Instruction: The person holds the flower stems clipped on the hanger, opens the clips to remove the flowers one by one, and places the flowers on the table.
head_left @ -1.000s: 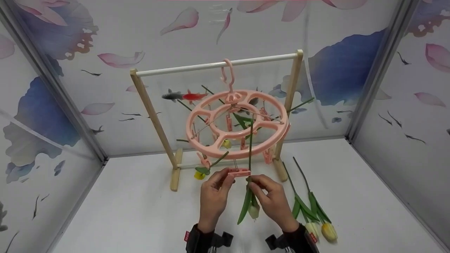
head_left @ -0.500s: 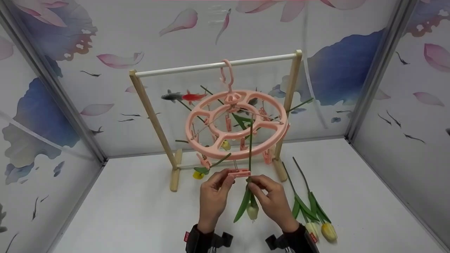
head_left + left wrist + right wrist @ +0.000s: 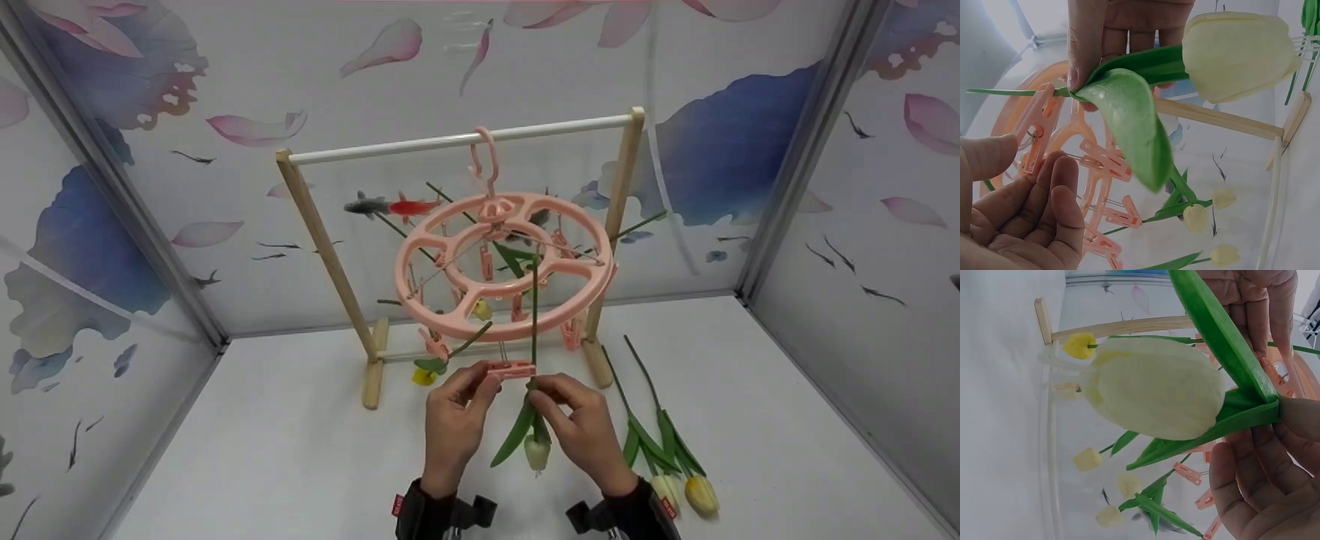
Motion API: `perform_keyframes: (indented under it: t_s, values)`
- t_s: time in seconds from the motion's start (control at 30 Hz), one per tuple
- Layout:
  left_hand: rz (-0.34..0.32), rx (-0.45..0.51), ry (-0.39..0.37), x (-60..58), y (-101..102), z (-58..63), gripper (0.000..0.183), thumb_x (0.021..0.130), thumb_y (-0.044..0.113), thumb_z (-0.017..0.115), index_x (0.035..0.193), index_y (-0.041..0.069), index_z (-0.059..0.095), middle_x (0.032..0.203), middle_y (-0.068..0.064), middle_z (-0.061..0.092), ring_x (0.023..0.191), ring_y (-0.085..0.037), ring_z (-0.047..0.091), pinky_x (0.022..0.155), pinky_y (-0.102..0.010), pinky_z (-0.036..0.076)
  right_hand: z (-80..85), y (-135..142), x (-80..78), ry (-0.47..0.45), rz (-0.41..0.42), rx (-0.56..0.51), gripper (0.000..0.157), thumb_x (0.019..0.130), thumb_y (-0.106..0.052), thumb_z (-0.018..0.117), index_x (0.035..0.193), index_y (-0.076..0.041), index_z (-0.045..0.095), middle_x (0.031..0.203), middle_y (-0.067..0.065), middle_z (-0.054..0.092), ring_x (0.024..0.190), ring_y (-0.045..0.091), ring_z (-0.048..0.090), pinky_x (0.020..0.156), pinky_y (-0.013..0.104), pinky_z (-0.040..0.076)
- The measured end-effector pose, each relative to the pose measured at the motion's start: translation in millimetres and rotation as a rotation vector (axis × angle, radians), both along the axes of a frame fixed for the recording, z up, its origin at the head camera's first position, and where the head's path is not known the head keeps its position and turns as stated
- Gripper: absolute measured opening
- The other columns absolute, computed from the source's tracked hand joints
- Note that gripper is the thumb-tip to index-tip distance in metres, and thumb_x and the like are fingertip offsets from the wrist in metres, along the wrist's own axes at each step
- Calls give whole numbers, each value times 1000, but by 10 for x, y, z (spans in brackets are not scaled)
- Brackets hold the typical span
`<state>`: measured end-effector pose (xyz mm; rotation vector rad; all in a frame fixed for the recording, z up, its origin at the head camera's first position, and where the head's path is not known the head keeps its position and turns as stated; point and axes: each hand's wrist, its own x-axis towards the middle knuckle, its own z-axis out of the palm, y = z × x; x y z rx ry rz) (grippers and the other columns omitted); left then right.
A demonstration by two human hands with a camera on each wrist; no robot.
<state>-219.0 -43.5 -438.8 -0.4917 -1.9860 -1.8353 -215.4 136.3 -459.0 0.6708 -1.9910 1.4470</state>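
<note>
Standing over the white desk [image 3: 300, 450], a person works with both hands raised in front of a round pink hanger [image 3: 517, 330]. The left hand [image 3: 456, 416] grips a pink peg [image 3: 511, 369] between thumb and fingers; the right hand [image 3: 581, 424] pinches a pale tulip [image 3: 537, 452] where its leaves meet the stem. That flower is upside down above the desk, its stem rising across the peg's mouth, though I can't tell whether the peg bites it. The hanger hooks over the white rail [image 3: 382, 148] of a wooden rack [image 3: 328, 256] set toward the desk's back edge. Other pegs on it carry flowers, among them a yellow one [image 3: 424, 376] at the left and pale blooms [image 3: 1194, 218] seen from the left wrist. Right of the rack, two loose tulips [image 3: 701, 495] lie on the desk, stems toward the back edge, heads toward the person. Each black wrist strap [image 3: 424, 517] has a small red label [image 3: 397, 505], lettering too small for me to read.
</note>
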Motion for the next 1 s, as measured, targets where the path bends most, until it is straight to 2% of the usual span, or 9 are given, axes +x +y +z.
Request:
perform_keyframes:
  t_s: [0.27,0.53,0.8,1.0]
  values:
    - [0,7,-11,-26,0,43,25,101,12,68,121,-1,75,103,-13,75,89,-24,73,79,-27,58,32,10,-31,20,-27,5,16,95,0,71,104,-12,76,93,3,75,81,13,72,73,22,57]
    - [12,-4,23,-29,-5,23,22,98,11,72,118,2,77,96,-11,75,84,-20,72,75,-25,56,34,8,-27,0,-58,9,15,95,-1,72,102,-14,76,91,-3,74,79,11,70,71,25,57]
    - [17,-9,-39,13,-13,1,23,98,13,72,117,1,77,95,-9,75,84,-19,72,75,-24,56,-3,-5,13,-46,-56,-5,12,95,-5,72,103,-14,76,92,0,75,79,11,70,70,26,58]
    - [15,-16,-35,-15,-13,22,23,97,13,73,117,2,77,95,-7,75,83,-15,71,76,-24,56,5,1,-15,-29,-83,20,10,96,-6,73,102,-13,76,92,1,75,79,10,70,71,25,57]
